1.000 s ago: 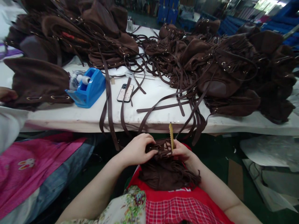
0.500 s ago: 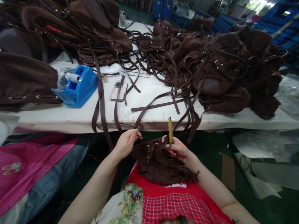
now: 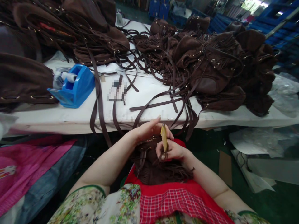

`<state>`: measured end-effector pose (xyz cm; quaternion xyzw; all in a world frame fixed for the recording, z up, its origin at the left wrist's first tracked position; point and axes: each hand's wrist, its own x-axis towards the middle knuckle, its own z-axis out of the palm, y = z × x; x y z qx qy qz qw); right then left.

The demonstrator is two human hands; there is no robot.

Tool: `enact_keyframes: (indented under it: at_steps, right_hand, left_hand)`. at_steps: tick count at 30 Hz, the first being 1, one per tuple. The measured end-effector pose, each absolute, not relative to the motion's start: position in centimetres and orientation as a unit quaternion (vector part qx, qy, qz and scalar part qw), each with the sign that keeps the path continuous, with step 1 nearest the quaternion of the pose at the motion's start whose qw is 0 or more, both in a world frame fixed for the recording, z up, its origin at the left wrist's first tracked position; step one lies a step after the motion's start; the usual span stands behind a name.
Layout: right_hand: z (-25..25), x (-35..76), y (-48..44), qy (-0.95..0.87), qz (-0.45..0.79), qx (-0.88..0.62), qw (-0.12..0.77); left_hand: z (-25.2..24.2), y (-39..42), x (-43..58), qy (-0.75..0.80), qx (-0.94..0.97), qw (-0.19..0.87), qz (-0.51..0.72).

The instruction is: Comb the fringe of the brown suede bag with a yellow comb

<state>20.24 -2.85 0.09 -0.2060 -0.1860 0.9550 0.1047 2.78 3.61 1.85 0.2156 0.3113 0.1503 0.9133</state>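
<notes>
On the red apron [image 3: 161, 188] at my lap lies a small dark brown fringed bag [image 3: 151, 172] with metal eyelets along its top and a knotted cord. My right hand [image 3: 171, 151] is closed round a yellow tool with a toothed edge [image 3: 164, 140], which points upward; a thin brown strip shows at its fingers. My left hand [image 3: 149, 129] reaches across above the bag's top edge, with its fingers stretched out and partly hidden behind the yellow tool. Whether its fingertips touch the tool or my right hand, I cannot tell.
Brown bags with long straps are heaped on the white table [image 3: 149, 116] ahead, left and right. A blue tape dispenser [image 3: 80, 88] stands at the left, near a blurred card [image 3: 116, 91]. Straps hang over the front edge. Pink fabric [image 3: 35, 168] lies at lower left.
My left hand has left the bag's left top edge and moved right, over to the yellow tool. My right hand has shifted slightly left and down, turning the tool.
</notes>
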Motion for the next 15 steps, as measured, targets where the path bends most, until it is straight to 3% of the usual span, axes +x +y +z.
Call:
enact_keyframes:
  at_steps: [5,10,15]
  right_hand:
    - [0.5,22.6,-2.2,-0.163,0.944,-0.254,0.133]
    - [0.1,24.3,-1.8,-0.058,0.908,-0.367,0.193]
    - [-0.4,23.7,-2.1,0.001,0.910,-0.372,0.186]
  left_hand:
    - [-0.7,4.4,3.9,0.236,0.174,0.956,-0.029]
    - [-0.5,4.6,2.8,0.192,0.295,0.922,-0.164]
    - [-0.2,3.1,4.5,0.137,0.434,0.874,-0.170]
